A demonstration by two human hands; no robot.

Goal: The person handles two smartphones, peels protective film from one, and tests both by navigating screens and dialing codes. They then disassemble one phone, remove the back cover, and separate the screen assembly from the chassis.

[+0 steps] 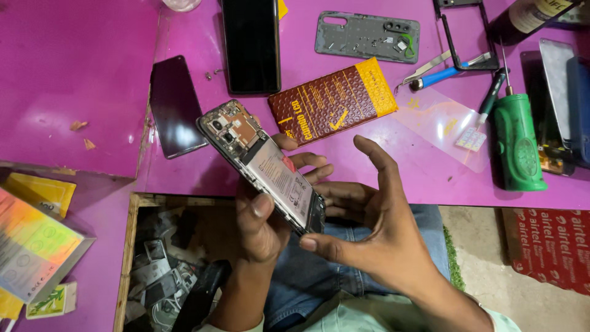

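Note:
My left hand [261,224] grips an opened smartphone [261,163] with its back cover off, so the battery and circuit board show. It is held tilted over the front edge of the purple table [399,166]. My right hand [375,227] hovers just right of the phone's lower end, fingers spread, thumb near the phone's bottom corner, holding nothing.
On the table lie a dark phone [251,44], a dark glass panel [175,104], a grey back cover [367,35], a brown and yellow bubble pouch [332,98], a black frame [461,31], tweezers and a blue screwdriver [439,77], and a green bottle-shaped tool [517,144]. An open drawer of parts [166,270] sits below left.

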